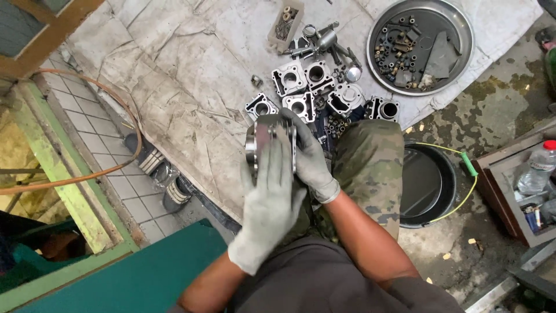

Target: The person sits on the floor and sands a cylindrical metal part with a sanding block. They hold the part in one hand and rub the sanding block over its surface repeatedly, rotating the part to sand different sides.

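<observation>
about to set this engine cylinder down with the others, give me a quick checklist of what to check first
1. Both hands on the part: left hand lies flat over the metal cylinder, right hand grips its far side: ok.
2. Gloves on both hands: ok.
3. Free spot on the cloth left of the row of cylinders: ok.
4. Round tray of small parts stands apart from the row: ok.
5. Black basin by the knee, contents: cannot tell.
</observation>
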